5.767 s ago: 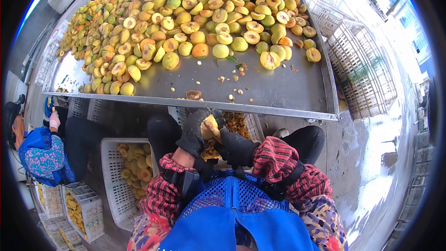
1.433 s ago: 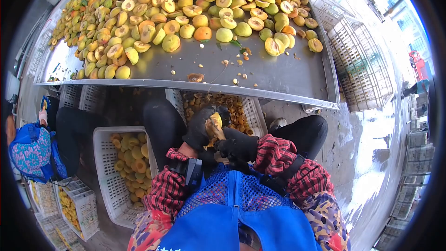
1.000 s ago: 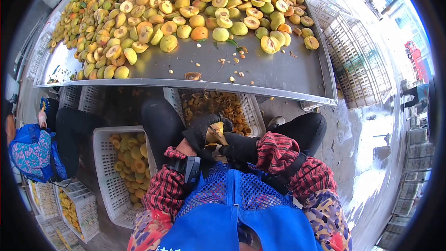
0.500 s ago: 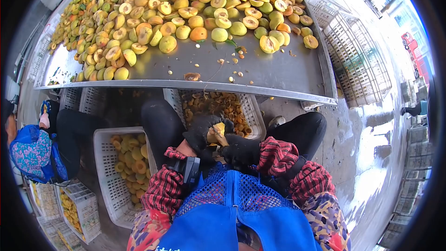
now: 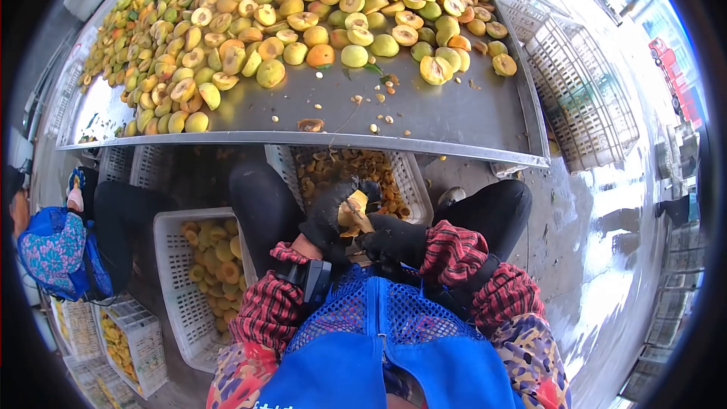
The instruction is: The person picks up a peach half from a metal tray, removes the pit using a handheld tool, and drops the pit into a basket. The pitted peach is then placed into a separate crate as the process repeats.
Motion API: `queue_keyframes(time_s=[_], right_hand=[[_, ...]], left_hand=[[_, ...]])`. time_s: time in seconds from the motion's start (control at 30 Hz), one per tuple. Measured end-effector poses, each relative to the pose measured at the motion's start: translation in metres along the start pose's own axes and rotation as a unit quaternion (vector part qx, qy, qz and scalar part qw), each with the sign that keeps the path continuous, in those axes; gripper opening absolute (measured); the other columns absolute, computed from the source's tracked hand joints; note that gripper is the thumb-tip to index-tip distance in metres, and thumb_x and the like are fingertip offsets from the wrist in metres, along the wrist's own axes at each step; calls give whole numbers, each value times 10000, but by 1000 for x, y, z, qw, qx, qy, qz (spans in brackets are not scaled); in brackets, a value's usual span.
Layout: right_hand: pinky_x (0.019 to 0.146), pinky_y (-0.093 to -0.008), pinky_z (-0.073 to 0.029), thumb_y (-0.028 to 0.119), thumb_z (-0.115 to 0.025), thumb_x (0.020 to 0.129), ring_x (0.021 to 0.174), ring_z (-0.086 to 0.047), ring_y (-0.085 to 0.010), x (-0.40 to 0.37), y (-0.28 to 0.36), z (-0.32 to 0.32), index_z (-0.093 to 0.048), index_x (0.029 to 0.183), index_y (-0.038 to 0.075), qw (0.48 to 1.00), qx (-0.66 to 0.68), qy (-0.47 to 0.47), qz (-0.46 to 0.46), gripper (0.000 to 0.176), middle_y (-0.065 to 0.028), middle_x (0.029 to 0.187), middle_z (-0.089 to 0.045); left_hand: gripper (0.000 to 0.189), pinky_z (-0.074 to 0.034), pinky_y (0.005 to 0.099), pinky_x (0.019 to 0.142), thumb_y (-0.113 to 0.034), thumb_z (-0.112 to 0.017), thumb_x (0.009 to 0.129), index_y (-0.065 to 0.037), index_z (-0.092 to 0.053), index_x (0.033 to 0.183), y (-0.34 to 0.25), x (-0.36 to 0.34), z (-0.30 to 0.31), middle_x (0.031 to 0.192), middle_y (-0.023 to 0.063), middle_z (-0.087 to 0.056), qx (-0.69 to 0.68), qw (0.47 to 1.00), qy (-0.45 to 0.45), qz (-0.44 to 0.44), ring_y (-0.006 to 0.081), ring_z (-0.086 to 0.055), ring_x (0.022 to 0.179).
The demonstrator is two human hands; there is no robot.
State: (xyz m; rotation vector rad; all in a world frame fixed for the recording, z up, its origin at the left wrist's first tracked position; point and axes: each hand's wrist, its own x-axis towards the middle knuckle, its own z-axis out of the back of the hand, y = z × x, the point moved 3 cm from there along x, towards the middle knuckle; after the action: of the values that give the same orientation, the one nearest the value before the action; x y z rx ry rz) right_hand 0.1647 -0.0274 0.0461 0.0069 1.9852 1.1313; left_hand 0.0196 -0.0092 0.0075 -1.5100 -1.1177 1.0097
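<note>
My left hand (image 5: 330, 216), in a black glove, grips a yellow piece of peach (image 5: 353, 210) above a white crate (image 5: 413, 189) of peels and scraps between my knees. My right hand (image 5: 392, 239), also black-gloved, is closed right beside the fruit. A slim brownish strip (image 5: 362, 223) runs from the peach toward its fingertips; I cannot tell whether it is a blade or peel. In front, a metal table (image 5: 447, 117) bears a big heap of halved peaches (image 5: 303, 19).
A white crate (image 5: 168, 257) of peach halves stands by my left leg. Farther left sits another person (image 5: 53, 246) near more filled crates (image 5: 151, 341). Stacked crates (image 5: 579, 98) stand right of the table, beside a wet floor (image 5: 598, 257).
My left hand has risen slightly and turned the peach piece, so more of its yellow face shows. My right hand stays close beside it.
</note>
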Motion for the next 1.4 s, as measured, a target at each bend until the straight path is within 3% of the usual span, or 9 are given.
queue_keyframes(time_s=[0.13, 0.43, 0.67, 0.77, 0.87, 1.07, 1.13, 1.23, 1.4], right_hand=[[395, -280, -420, 118, -527, 829, 463, -513, -142, 3, -7, 0, -485, 1016, 14, 1000, 6, 17, -4, 218, -55, 635, -524], [409, -224, -379, 159, -537, 854, 470, -478, -87, -6, 8, -6, -476, 1022, 44, 999, 16, 18, -27, 213, -18, 657, -524], [349, -266, -335, 138, -527, 861, 405, -448, -112, -5, 18, -13, -513, 814, 29, 986, 156, 37, 37, 119, -38, 548, -486], [367, -213, -342, 140, -545, 839, 430, -438, -65, -4, 21, -17, -503, 950, 82, 984, 173, 49, 18, 132, -5, 651, -513], [384, -233, -365, 127, -544, 818, 448, -466, -87, 1, 15, -18, -502, 953, 71, 989, 141, 33, 13, 153, -22, 667, -529], [437, -283, -420, 119, -543, 792, 513, -538, -145, 4, 12, -22, -494, 956, 39, 949, -228, -165, 143, 188, -62, 642, -542], [413, -268, -408, 132, -546, 811, 478, -512, -130, 10, 7, -20, -492, 954, 37, 994, -39, -62, 76, 181, -60, 626, -531], [362, -245, -377, 148, -536, 851, 414, -455, -105, 1, 22, -28, -490, 944, 33, 986, 163, 23, 35, 155, -54, 609, -514], [293, -225, -323, 150, -509, 896, 346, -382, -84, -3, 32, -38, -486, 937, 29, 961, 272, 27, 35, 130, -39, 582, -490]], left_hand=[[277, -491, 303, 728, -190, -627, 813, -39, -603, 1044, -14, -3, 6, 956, 74, -637, 324, 932, 68, -149, 153, -611, 848], [264, -495, 326, 711, -186, -607, 826, -21, -603, 1031, 0, 6, 4, 952, 74, -642, 210, 973, 95, -25, 172, -613, 841], [333, -484, 350, 769, -208, -621, 798, -25, -590, 1074, -28, 0, 7, 942, 123, -632, 311, 929, -50, -195, 237, -610, 849], [346, -480, 358, 775, -213, -633, 783, -26, -589, 1070, 6, 2, 20, 950, 135, -628, 284, 934, -100, -195, 272, -607, 859], [338, -477, 365, 788, -208, -631, 785, -15, -586, 1059, 6, 2, 18, 956, 137, -625, 285, 926, -151, -198, 282, -602, 868], [367, -467, 377, 825, -202, -602, 804, 20, -560, 1094, 12, 8, 19, 992, 152, -609, 151, 977, -121, -87, 275, -588, 901], [360, -464, 376, 834, -193, -591, 809, 22, -560, 1096, 13, -2, 24, 1008, 157, -602, 318, 915, -143, -201, 273, -585, 912], [337, -458, 374, 849, -175, -572, 817, 28, -562, 1087, 5, -5, 22, 1004, 159, -601, 315, 908, -176, -211, 276, -584, 905], [376, -456, 361, 856, -156, -567, 821, 36, -524, 1141, 38, 1, 24, 1018, 146, -592, 134, 956, -235, -116, 253, -578, 910]])
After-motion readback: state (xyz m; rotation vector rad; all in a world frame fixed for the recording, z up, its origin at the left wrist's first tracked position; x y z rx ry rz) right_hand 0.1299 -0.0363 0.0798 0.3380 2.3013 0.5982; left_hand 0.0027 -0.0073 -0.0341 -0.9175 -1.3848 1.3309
